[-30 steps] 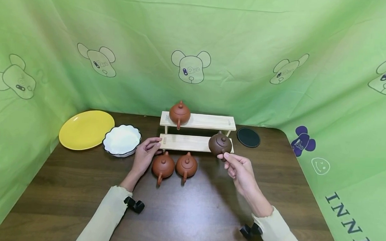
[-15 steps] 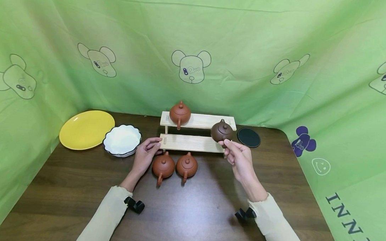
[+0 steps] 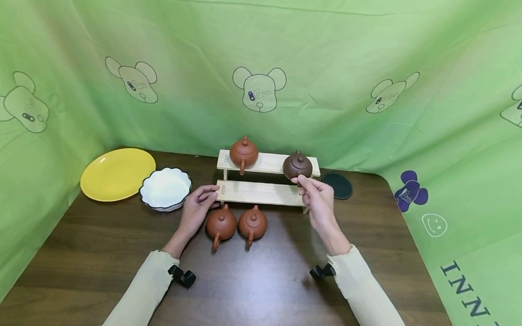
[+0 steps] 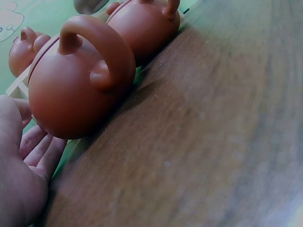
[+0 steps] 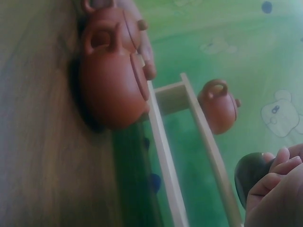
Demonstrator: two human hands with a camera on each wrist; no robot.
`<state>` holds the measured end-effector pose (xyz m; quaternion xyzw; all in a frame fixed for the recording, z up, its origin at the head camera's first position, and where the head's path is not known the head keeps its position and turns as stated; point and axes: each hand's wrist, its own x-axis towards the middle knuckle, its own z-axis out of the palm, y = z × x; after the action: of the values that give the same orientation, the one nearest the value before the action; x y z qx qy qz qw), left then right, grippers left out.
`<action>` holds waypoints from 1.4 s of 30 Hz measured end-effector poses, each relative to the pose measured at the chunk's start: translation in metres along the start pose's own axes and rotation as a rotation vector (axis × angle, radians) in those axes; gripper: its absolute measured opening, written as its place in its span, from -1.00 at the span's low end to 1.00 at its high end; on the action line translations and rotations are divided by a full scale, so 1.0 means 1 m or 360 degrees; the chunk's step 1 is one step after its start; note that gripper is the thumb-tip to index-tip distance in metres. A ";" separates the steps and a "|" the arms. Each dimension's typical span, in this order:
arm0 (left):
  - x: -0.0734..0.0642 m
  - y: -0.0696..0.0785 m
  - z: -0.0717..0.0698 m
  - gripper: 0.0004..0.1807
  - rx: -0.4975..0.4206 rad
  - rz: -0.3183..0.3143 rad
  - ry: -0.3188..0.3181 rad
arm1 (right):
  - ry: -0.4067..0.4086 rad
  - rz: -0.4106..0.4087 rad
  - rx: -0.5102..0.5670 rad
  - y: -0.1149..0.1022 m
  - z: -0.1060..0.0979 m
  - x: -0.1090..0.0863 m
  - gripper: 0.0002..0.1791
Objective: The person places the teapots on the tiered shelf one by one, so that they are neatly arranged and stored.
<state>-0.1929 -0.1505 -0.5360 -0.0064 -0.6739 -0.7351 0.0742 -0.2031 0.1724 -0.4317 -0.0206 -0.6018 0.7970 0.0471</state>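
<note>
My right hand [image 3: 322, 201] pinches the handle of a dark brown teapot [image 3: 297, 165], which overlaps the right end of the upper shelf board [image 3: 269, 162] in the head view. In the right wrist view the dark teapot [image 5: 250, 172] is partly hidden by curled fingers. My left hand [image 3: 196, 206] holds the left end of the two-tier wooden stand's lower board [image 3: 260, 193]. One reddish-brown teapot [image 3: 244, 153] stands on the upper board's left end. Two more, a left teapot [image 3: 221, 224] and a right teapot [image 3: 252, 225], stand before the stand, handles toward me.
At the back left lie a yellow oval plate [image 3: 118, 175] and a white scalloped dish [image 3: 165, 188], the dish close to my left hand. A dark round coaster [image 3: 337, 186] lies right of the stand. Green printed cloth [image 3: 333, 65] hangs behind the brown table [image 3: 256, 292].
My right hand has carried the dark teapot from over the lower board's right end, up and back to the upper board. The left hand has stayed in place.
</note>
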 end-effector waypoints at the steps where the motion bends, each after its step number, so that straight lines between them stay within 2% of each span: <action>1: 0.000 0.000 0.000 -0.72 0.0002 0.0002 0.0001 | 0.0001 -0.0004 0.0005 0.001 0.001 0.002 -0.66; 13: 0.001 0.001 0.001 -0.73 0.0029 -0.0006 0.0019 | 0.0018 0.0015 0.0051 0.007 0.010 0.017 -0.66; 20: 0.001 0.000 0.001 -0.73 0.0018 -0.0017 0.0015 | 0.0012 -0.0016 0.0046 0.011 0.012 0.024 -0.65; 26: 0.001 -0.002 0.001 -0.73 0.0023 -0.0018 0.0014 | 0.0005 -0.0030 0.0024 0.015 0.013 0.027 -0.67; 42: 0.001 -0.001 0.001 -0.73 0.0054 -0.0015 0.0022 | -0.0019 0.0034 0.0017 0.013 0.010 0.028 -0.70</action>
<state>-0.1936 -0.1499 -0.5365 0.0031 -0.6859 -0.7238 0.0756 -0.2324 0.1621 -0.4403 -0.0219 -0.5975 0.8008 0.0352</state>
